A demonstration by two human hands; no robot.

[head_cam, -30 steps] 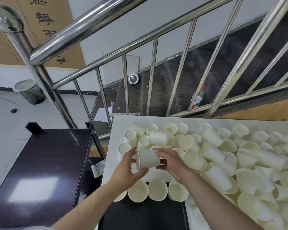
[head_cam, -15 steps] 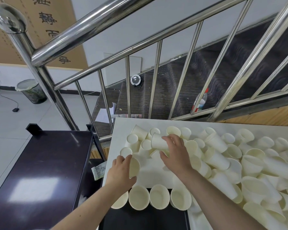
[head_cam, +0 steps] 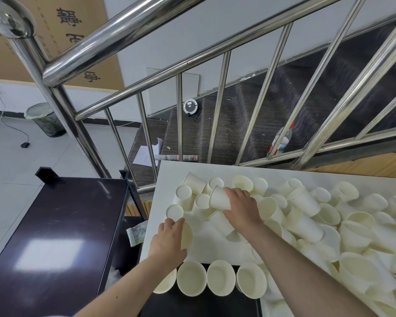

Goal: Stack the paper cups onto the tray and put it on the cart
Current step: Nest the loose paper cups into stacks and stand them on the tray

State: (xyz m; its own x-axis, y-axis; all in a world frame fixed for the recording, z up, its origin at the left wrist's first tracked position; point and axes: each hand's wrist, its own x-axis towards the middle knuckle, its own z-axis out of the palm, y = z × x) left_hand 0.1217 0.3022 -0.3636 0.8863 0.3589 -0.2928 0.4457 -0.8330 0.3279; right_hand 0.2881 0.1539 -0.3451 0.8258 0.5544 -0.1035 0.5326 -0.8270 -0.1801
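Observation:
Several white paper cups [head_cam: 306,225] lie jumbled on a white table [head_cam: 169,170]. My right hand [head_cam: 241,208] grips one cup [head_cam: 220,199] lying on its side at the near-left part of the pile. My left hand [head_cam: 168,240] holds another cup [head_cam: 186,234] just left of it, its mouth facing right. A black tray [head_cam: 192,304] at the bottom carries a row of upright cups [head_cam: 220,277] along its far edge. The dark cart [head_cam: 55,225] stands to the left.
A steel stair railing [head_cam: 181,124] runs close behind the table and over the cart. Beyond it are dark stairs with a bottle [head_cam: 281,139], papers and a round device. A bin [head_cam: 45,120] stands on the tiled floor at far left.
My hands parted: the left kept the cup and lowered it toward the table's left side, while the right reached forward into the pile and took hold of another cup.

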